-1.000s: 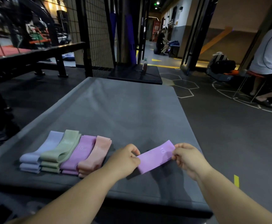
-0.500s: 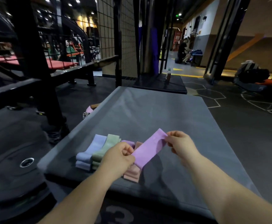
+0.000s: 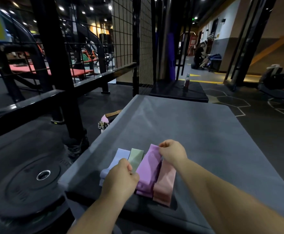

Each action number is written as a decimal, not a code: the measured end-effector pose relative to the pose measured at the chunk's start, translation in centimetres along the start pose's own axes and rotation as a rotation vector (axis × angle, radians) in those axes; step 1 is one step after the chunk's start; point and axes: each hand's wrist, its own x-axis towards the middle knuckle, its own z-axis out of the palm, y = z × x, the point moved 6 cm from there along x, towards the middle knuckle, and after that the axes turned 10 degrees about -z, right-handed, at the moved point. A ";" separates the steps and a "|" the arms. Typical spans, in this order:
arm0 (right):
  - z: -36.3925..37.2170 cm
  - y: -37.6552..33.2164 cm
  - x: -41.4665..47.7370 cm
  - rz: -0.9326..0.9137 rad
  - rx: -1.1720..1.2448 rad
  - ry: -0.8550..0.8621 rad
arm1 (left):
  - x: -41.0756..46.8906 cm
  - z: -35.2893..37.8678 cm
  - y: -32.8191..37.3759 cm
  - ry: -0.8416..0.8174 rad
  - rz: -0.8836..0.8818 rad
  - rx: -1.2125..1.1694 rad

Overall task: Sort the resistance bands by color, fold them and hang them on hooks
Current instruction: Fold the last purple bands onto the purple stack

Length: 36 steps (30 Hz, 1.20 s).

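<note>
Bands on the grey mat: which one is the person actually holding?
The purple band, pinched at its ends by the left hand and right hand. The blue band, green band and pink band lie on the mat.

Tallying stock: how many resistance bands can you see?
4: lavender band leftmost, green band next, purple band held between left hand and right hand, pink band rightmost. Others may hide underneath.

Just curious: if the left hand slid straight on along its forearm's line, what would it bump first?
Probably the folded sage-green fabric band, lying beyond the left hand, which pinches the near end of the purple fabric band. Depth is unclear, so it may pass above.
</note>
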 end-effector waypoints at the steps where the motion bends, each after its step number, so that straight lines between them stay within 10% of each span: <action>1: 0.2 0.2 0.2 0.003 -0.019 -0.011 | 0.1 0.1 0.0 -0.004 0.014 0.017; 36: 1.7 0.6 0.4 -0.187 -0.448 -0.122 | -0.7 1.1 1.5 0.075 0.303 0.107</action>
